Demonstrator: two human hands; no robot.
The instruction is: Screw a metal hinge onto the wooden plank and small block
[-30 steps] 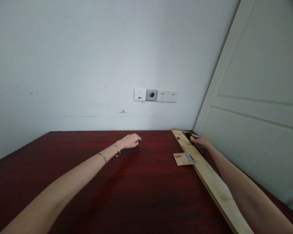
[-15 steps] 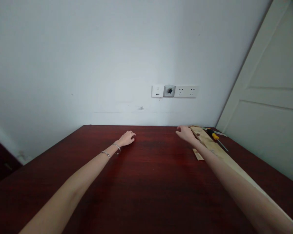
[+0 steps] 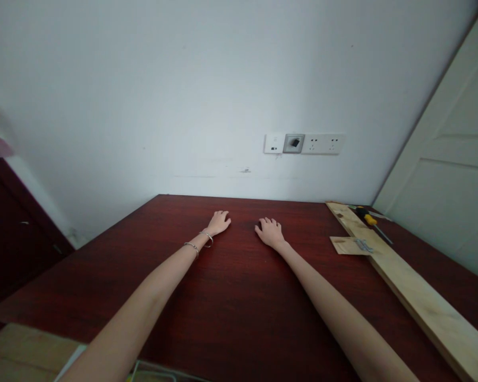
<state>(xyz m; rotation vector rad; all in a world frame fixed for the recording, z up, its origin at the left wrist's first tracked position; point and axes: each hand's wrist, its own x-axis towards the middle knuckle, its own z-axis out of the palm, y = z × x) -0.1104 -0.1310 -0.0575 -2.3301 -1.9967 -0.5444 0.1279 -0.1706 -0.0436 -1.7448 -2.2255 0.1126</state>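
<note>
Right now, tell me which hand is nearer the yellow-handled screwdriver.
Right. The right hand rests flat on the table, left of the screwdriver, with the wooden plank between them. The left hand rests farther left, beyond the right hand.

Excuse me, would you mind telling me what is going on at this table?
A person has both palms down on the red table, the left hand and right hand side by side, holding nothing. Off to the right lie a long wooden plank, a small wood piece with a hinge, and a yellow-handled screwdriver, untouched.
</note>
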